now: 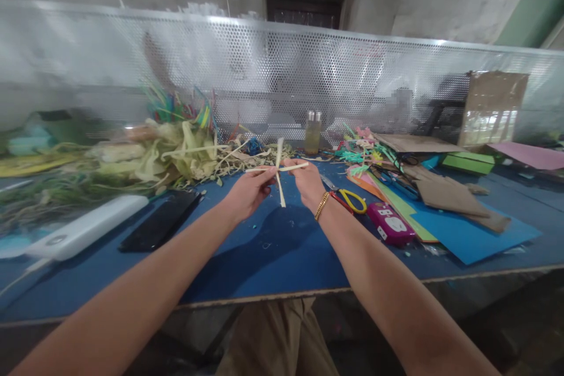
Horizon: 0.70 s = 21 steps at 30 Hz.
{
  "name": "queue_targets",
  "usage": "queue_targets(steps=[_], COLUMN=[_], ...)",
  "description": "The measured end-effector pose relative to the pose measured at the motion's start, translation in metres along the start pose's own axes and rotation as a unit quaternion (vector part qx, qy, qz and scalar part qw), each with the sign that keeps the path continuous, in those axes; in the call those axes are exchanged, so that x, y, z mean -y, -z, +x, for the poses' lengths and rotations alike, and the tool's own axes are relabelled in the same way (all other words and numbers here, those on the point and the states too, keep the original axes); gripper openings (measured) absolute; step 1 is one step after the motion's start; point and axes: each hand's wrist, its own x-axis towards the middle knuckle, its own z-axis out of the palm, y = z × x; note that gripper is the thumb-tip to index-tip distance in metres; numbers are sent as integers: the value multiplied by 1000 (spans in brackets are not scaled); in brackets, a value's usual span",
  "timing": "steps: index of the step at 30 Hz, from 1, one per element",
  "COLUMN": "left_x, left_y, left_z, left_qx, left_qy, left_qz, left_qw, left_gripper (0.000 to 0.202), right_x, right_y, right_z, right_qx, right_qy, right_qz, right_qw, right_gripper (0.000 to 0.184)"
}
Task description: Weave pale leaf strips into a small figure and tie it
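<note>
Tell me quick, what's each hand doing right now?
Left hand: closed, pinching the crossed pale strips.
Right hand: closed, pinching the crossed pale strips too.

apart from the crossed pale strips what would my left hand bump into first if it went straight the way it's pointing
Probably your right hand, its fingers just across the strips from your left hand, though this single view leaves depth unclear.

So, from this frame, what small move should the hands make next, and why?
Probably a gentle tug to snug the crossed pale strips: the left hand and right hand both pinch them near the crossing, with ends jutting out four ways. How tight the crossing is, I can't tell.
</note>
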Motion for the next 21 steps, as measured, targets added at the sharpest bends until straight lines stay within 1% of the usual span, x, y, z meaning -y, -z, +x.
queue_targets(steps=[2, 4, 6, 8, 10, 14, 16, 21], left_x=[1, 2, 2, 3, 4, 6, 5, 5], left_y=[2, 4, 4, 3, 1, -5, -6, -3], left_z=[3, 6, 8, 7, 3, -3, -5, -3], left_qx=[-47, -84, -93, -86, -71, -18, 1, 26], left_qy=[-22, -57, -89, -106, -104, -96, -94, -76], left_qz=[-22, -38, -48, -50, -37, -10, -7, -9], left_qw=[998, 994, 991, 989, 991, 995, 996, 997], left_gripper=[28, 29, 28, 29, 31, 37, 38, 44], right_x=[-2, -4, -4, -3, -1, -1, -1, -1], right_y=[0, -2, -4, -5, -5, -3, -2, -2], right_z=[-1, -4, -8, -10, -9, -4, -3, -3], right_qx=[14, 52, 94, 110, 83, -10, -31, -51], right_qy=[-7, -23, -34, -28, -10, 14, 20, 9], right_qz=[-24, -43, -47, -41, -30, -1, 5, 22], right_qw=[1000, 997, 994, 993, 996, 1000, 999, 998], right_gripper=[23, 22, 25, 28, 29, 28, 27, 26])
